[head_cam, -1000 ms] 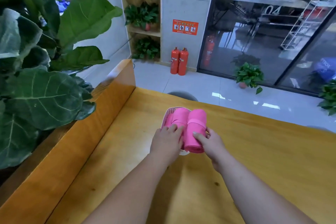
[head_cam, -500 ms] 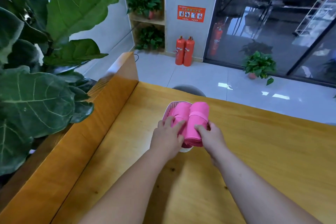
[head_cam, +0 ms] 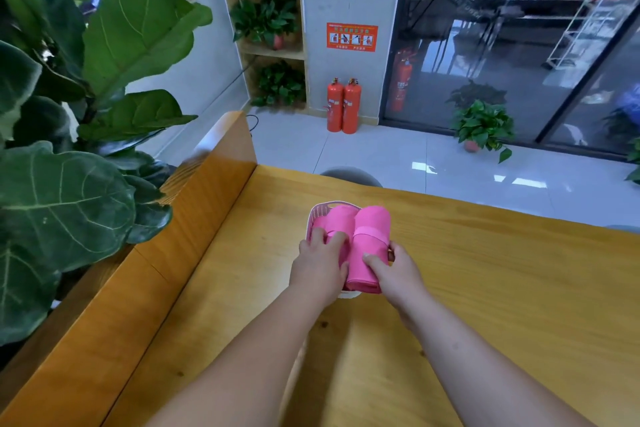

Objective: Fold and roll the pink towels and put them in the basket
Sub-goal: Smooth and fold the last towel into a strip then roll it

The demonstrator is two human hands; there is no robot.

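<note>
Two rolled pink towels lie side by side in a small white lattice basket [head_cam: 316,212] on the wooden table [head_cam: 485,288]. The left roll [head_cam: 335,218] sits lower in the basket. My left hand [head_cam: 320,263] rests on its near end, fingers spread over it. The right roll [head_cam: 370,239] has a pink band around its middle and sticks out over the basket's near rim. My right hand [head_cam: 394,272] grips its near end, thumb on top. Most of the basket is hidden under the towels and hands.
A raised wooden ledge [head_cam: 194,215] runs along the table's left side, with a big-leafed plant [head_cam: 69,163] behind it. Past the table's far edge are a grey stool top [head_cam: 349,175], tiled floor, two red fire extinguishers [head_cam: 343,106] and a glass wall.
Both hands stay on the rolls in the basket. The left fingers have spread further over the left roll. The camera view has shifted slightly.
</note>
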